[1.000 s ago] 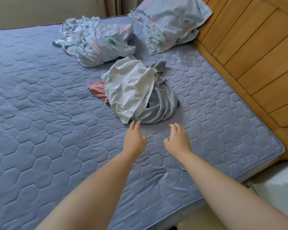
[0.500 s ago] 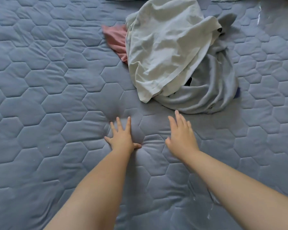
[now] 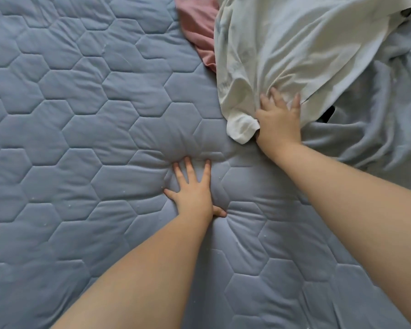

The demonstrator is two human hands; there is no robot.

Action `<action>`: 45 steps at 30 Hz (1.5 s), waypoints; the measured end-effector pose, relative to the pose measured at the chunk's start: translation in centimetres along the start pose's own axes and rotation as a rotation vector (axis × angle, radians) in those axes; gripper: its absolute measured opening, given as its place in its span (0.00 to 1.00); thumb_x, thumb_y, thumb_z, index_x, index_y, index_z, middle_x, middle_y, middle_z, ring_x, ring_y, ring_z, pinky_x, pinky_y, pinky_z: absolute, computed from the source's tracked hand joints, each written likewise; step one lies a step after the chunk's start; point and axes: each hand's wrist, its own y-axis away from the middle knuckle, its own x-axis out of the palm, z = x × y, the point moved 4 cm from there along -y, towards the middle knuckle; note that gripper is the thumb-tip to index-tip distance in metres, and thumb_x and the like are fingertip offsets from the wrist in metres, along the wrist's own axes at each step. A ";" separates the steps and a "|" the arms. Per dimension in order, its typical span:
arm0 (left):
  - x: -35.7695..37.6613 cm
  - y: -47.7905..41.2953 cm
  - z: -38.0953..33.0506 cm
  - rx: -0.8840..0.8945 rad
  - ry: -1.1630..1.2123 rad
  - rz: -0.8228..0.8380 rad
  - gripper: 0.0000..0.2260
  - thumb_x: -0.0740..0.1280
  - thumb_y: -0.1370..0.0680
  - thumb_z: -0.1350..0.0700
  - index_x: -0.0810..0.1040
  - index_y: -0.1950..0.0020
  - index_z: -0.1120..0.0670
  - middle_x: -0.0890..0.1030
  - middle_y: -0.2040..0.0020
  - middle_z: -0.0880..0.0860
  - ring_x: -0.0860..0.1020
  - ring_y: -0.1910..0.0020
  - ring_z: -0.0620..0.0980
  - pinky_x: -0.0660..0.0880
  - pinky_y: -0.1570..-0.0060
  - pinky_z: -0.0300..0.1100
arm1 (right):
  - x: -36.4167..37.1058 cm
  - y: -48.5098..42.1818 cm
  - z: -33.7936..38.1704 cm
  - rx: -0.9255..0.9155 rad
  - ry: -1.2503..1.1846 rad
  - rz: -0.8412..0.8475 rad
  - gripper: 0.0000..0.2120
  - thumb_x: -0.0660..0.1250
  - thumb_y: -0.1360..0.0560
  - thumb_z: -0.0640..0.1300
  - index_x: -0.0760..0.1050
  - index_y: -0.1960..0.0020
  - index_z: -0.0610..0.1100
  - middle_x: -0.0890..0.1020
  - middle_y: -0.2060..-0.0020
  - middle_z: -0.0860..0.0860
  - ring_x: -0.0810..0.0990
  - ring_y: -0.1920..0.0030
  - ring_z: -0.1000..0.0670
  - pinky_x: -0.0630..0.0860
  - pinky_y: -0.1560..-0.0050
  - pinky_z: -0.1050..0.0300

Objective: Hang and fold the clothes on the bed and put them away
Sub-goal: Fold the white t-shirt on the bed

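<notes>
A heap of clothes lies at the top right of the bed. A white garment (image 3: 294, 43) lies on top, over a grey garment (image 3: 377, 129) and a pink garment (image 3: 197, 27) that peeks out at the left. My right hand (image 3: 279, 122) lies on the white garment's near edge; cloth bunches under the fingertips, and the thumb is hidden beneath the hem. My left hand (image 3: 195, 191) presses flat on the bare mattress, fingers spread, holding nothing.
The blue quilted mattress cover (image 3: 81, 138) with a hexagon pattern fills the view. A small dark item (image 3: 328, 113) shows between the white and grey garments.
The view has dropped closer to the bed. My right hand has moved forward from the bare cover onto the white garment's edge. My left hand stays pressed on the mattress.
</notes>
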 end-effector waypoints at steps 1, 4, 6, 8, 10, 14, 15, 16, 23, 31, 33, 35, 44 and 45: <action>0.0 0.0 0.0 0.003 0.001 0.001 0.61 0.74 0.40 0.32 0.30 0.26 0.40 0.29 0.25 0.56 0.31 0.27 0.62 0.55 0.37 0.74 | 0.6 0.8 0.3 0.007 -0.073 -0.039 0.16 0.61 0.28 0.37 0.76 0.41 0.40 0.71 0.32 0.44 0.58 0.25 0.44 0.41 0.29 0.34; -0.1 0.1 0.0 0.015 0.003 -0.006 0.60 0.73 0.39 0.31 0.31 0.26 0.40 0.29 0.25 0.56 0.30 0.27 0.62 0.55 0.37 0.74 | 2.4 4.4 1.2 0.067 -0.299 -0.226 0.08 0.60 0.35 0.35 0.76 0.58 0.38 0.81 0.51 0.40 0.77 0.42 0.41 0.52 0.30 0.35; -0.2 0.1 0.1 0.022 0.003 -0.007 0.60 0.73 0.39 0.32 0.31 0.26 0.40 0.29 0.25 0.56 0.30 0.27 0.62 0.54 0.37 0.74 | 3.8 7.2 1.6 0.080 -0.368 -0.281 0.07 0.57 0.36 0.35 0.74 0.61 0.39 0.81 0.55 0.39 0.79 0.48 0.40 0.55 0.30 0.38; -0.2 0.1 0.2 0.031 0.000 -0.018 0.60 0.73 0.39 0.31 0.31 0.26 0.40 0.30 0.25 0.56 0.31 0.26 0.62 0.54 0.37 0.74 | 4.7 9.5 1.8 0.062 -0.383 -0.292 0.08 0.56 0.35 0.36 0.74 0.61 0.39 0.82 0.55 0.40 0.79 0.47 0.41 0.56 0.31 0.39; -0.2 0.1 0.3 0.036 0.001 -0.031 0.60 0.73 0.40 0.31 0.31 0.26 0.40 0.30 0.25 0.55 0.31 0.26 0.62 0.54 0.37 0.74 | 4.9 11.3 1.8 0.043 -0.386 -0.290 0.07 0.59 0.35 0.35 0.74 0.61 0.39 0.82 0.52 0.41 0.79 0.45 0.42 0.58 0.31 0.39; -0.2 0.4 0.4 0.050 0.002 -0.077 0.59 0.72 0.39 0.31 0.32 0.25 0.40 0.31 0.24 0.55 0.33 0.26 0.61 0.54 0.37 0.74 | 4.2 15.6 1.2 0.054 -0.397 -0.333 0.05 0.58 0.33 0.37 0.73 0.64 0.40 0.83 0.53 0.43 0.80 0.45 0.43 0.60 0.33 0.38; -0.3 0.7 0.4 0.061 -0.002 -0.092 0.57 0.72 0.37 0.31 0.32 0.25 0.40 0.32 0.24 0.55 0.33 0.25 0.61 0.54 0.37 0.73 | 4.1 16.7 0.8 0.079 -0.398 -0.334 0.06 0.58 0.33 0.37 0.73 0.64 0.41 0.83 0.54 0.43 0.80 0.46 0.43 0.60 0.33 0.38; -0.2 1.2 0.5 0.077 -0.006 -0.105 0.55 0.70 0.35 0.31 0.33 0.25 0.41 0.32 0.24 0.55 0.33 0.25 0.61 0.54 0.36 0.73 | 3.8 17.8 0.4 0.105 -0.388 -0.323 0.06 0.58 0.33 0.37 0.73 0.65 0.41 0.83 0.56 0.44 0.80 0.50 0.43 0.60 0.33 0.39; -1.1 9.8 -1.0 0.357 0.113 -0.308 0.49 0.70 0.28 0.41 0.34 0.24 0.44 0.38 0.22 0.55 0.42 0.23 0.55 0.50 0.27 0.60 | -2.4 25.8 -1.7 0.264 -0.487 -0.039 0.05 0.53 0.37 0.43 0.66 0.66 0.43 0.68 0.72 0.46 0.68 0.64 0.41 0.72 0.49 0.48; -9.4 23.8 -6.9 0.692 0.087 -0.224 0.49 0.73 0.31 0.41 0.44 0.22 0.46 0.47 0.21 0.50 0.46 0.22 0.53 0.50 0.25 0.55 | -17.8 34.1 -4.0 0.455 -0.934 -0.039 0.10 0.55 0.38 0.49 0.61 0.77 0.49 0.65 0.79 0.53 0.63 0.72 0.49 0.57 0.72 0.55; -11.1 27.3 -8.6 0.742 0.081 -0.155 0.41 0.73 0.31 0.42 0.58 0.23 0.48 0.62 0.24 0.51 0.57 0.25 0.55 0.57 0.28 0.51 | -22.3 36.4 -4.6 0.469 -1.056 -0.095 0.14 0.58 0.38 0.48 0.60 0.81 0.49 0.62 0.83 0.56 0.59 0.74 0.53 0.55 0.73 0.57; -13.2 31.3 -10.2 0.781 0.158 -0.102 0.24 0.71 0.27 0.48 0.73 0.32 0.52 0.76 0.34 0.53 0.71 0.34 0.56 0.67 0.36 0.47 | -26.5 38.5 -5.8 0.483 -1.117 -0.164 0.20 0.63 0.33 0.44 0.60 0.82 0.49 0.61 0.85 0.56 0.58 0.74 0.54 0.55 0.74 0.61; -29.0 47.0 -16.2 0.859 0.285 -0.330 0.11 0.62 0.20 0.56 0.80 0.46 0.60 0.81 0.50 0.56 0.75 0.50 0.53 0.60 0.59 0.38 | -44.8 46.1 -13.6 0.417 -0.923 -0.405 0.17 0.63 0.24 0.46 0.65 0.69 0.46 0.70 0.72 0.51 0.68 0.68 0.50 0.60 0.70 0.57; -30.6 48.6 -16.7 0.862 0.337 -0.337 0.10 0.63 0.20 0.56 0.80 0.49 0.61 0.80 0.54 0.55 0.73 0.54 0.51 0.58 0.63 0.39 | -46.8 47.1 -14.3 0.379 -0.927 -0.418 0.15 0.64 0.24 0.48 0.67 0.68 0.47 0.71 0.71 0.52 0.69 0.67 0.51 0.61 0.69 0.58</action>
